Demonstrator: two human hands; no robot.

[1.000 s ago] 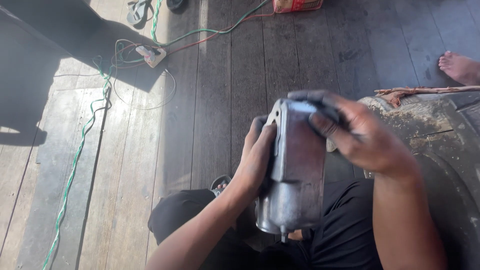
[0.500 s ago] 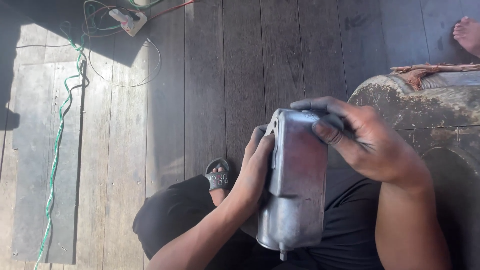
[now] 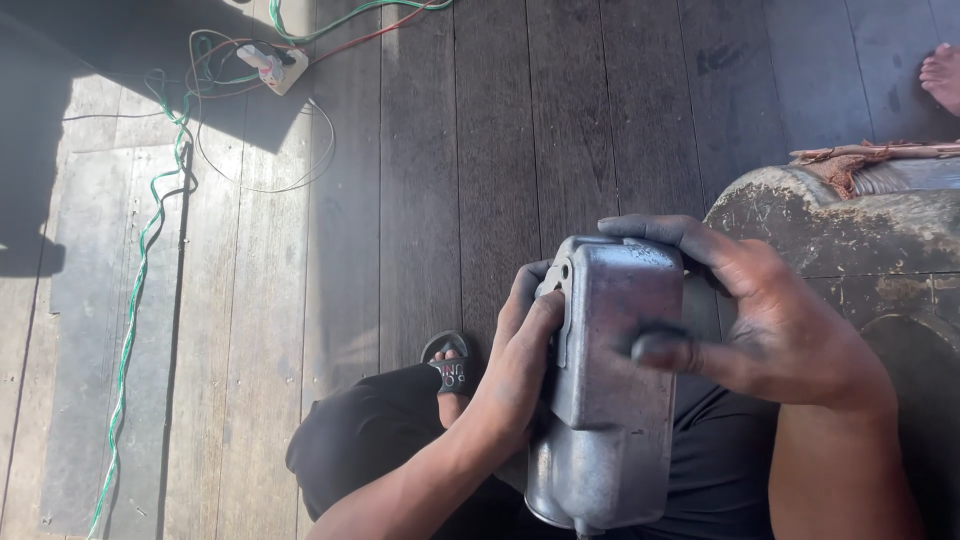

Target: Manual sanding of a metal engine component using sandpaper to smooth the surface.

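I hold a grey cast-metal housing (image 3: 610,400) upright over my lap, its flat side facing me. My left hand (image 3: 520,365) grips its left edge, fingers curled behind it. My right hand (image 3: 765,320), smeared with dark grime, wraps over the top right corner, with the thumb pressed on the flat face. Below the part are my black trousers (image 3: 370,455) and a foot in a black sandal (image 3: 450,370).
Dark wooden floorboards (image 3: 500,130) run away from me. A white power strip (image 3: 272,66) with green and red cables (image 3: 140,260) lies at the upper left. A worn, dirty rounded object (image 3: 850,235) sits at my right. Another person's bare foot (image 3: 940,78) shows at the top right.
The view has shifted, so the floor and power strip sit lower in frame. My right thumb has slid down onto the housing's face. Both hands keep their hold.
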